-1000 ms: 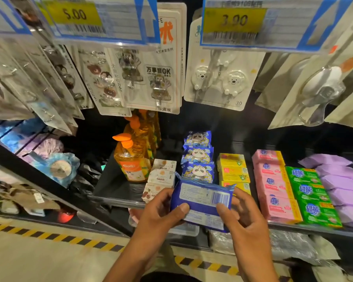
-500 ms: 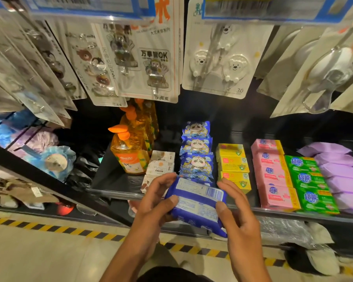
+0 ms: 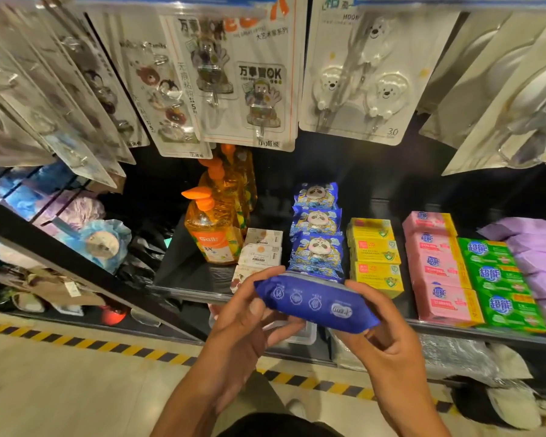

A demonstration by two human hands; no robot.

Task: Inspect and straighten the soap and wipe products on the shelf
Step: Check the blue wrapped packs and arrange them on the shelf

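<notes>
Dark store shelf [image 3: 183, 279] above tape-striped floor [image 3: 60, 392]

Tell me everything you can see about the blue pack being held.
The blue pack is soft, glossy dark-blue plastic, with small white icons and a white logo along its near side. It is held tilted down rightward, in front of the panda packs, the left hand gripping one end, the right hand the other.
</notes>
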